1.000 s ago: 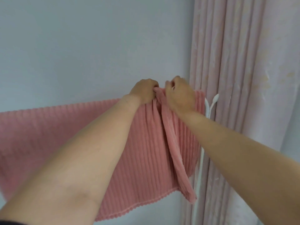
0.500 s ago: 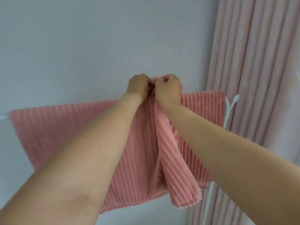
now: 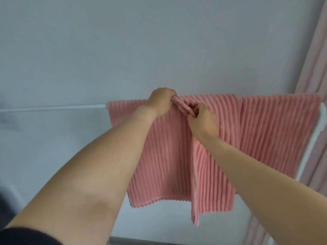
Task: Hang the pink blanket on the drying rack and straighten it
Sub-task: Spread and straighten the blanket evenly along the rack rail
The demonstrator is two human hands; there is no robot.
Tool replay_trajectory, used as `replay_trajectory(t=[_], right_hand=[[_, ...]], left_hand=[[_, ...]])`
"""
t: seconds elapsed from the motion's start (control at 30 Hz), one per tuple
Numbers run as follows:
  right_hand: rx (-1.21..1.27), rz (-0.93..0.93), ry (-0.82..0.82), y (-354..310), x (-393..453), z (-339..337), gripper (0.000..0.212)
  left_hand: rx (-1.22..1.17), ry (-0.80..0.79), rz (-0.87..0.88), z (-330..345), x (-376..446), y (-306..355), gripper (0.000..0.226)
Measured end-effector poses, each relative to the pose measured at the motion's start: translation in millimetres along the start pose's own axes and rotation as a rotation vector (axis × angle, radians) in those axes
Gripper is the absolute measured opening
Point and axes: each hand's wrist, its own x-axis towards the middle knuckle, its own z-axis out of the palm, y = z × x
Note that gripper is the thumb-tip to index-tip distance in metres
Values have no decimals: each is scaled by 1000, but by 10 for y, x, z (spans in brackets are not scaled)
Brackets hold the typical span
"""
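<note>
The pink blanket [image 3: 265,124], ribbed and plush, hangs over the white top bar of the drying rack [image 3: 53,108]. A bunched fold runs across its upper middle, and a narrow flap hangs down below it past the scalloped bottom hem. My left hand [image 3: 160,101] grips the upper end of that fold at the bar. My right hand [image 3: 203,119] pinches the same fold a little lower and to the right. The rack's white right upright [image 3: 316,131] shows beside the blanket's right edge.
A plain pale grey wall [image 3: 123,50] fills the background behind the rack. Pink curtains [image 3: 318,68] hang along the right edge, just behind the rack's upright. A dark sleeve edge shows at the bottom left.
My view has swung left, so the blanket now sits further right and the bare bar shows. My hands have moved apart along the fold, the right one dropping lower.
</note>
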Motion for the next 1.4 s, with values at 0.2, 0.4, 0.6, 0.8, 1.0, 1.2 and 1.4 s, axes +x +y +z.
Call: replay_trajectory(t=[0.2, 0.4, 0.6, 0.8, 1.0, 1.2, 1.4], right_hand=[[-100, -27, 47, -294, -62, 217, 15], [-227, -71, 318, -555, 64, 475, 5], [-110, 271, 450, -1127, 336, 561, 12], [108, 66, 359, -1763, 405, 762, 10], [-95, 108, 337, -1553, 160, 1017, 16], [-374, 193, 124, -1583, 9, 1247, 53], [-406, 116, 162, -1559, -25, 1289, 40]], left_hand=[[72, -149, 130, -256, 63, -410, 22], [-150, -163, 177, -199, 185, -933, 18], [-485, -396, 92, -209, 324, -1227, 69], [-601, -491, 30, -164, 391, -1497, 67], [-864, -266, 64, -148, 259, -1580, 18], [-763, 344, -64, -382, 239, -1708, 35], [-294, 202, 223, -535, 25, -2129, 27]])
